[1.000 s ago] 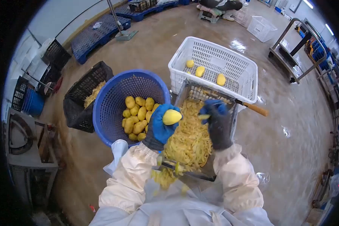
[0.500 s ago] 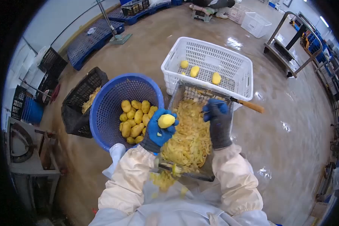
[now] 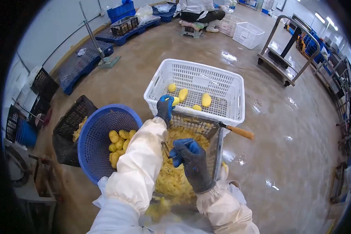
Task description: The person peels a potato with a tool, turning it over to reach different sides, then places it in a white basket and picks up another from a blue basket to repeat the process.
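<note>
My left hand (image 3: 166, 108), in a blue glove, holds a peeled potato (image 3: 175, 101) over the near left edge of the white crate (image 3: 238, 99). Several peeled potatoes lie in that crate. My right hand (image 3: 189, 158), gloved too, is closed round a small metal-framed peeler (image 3: 165, 150) above a dark crate (image 3: 218, 150) full of yellow peelings (image 3: 171, 177). At the left, the blue basket (image 3: 87, 142) holds several unpeeled potatoes (image 3: 119, 142), partly hidden by my left sleeve.
A wooden-handled tool (image 3: 241, 132) rests across the dark crate's far corner. Left of the basket stands a black crate (image 3: 64, 138) with a liner. Farther off are a metal trolley (image 3: 277, 66), blue pallets (image 3: 76, 70) and a seated person (image 3: 200, 13).
My left hand has moved forward with the peeled potato to the white crate. The peeler now shows in my right hand, which has moved left and down. The view has tilted up.
</note>
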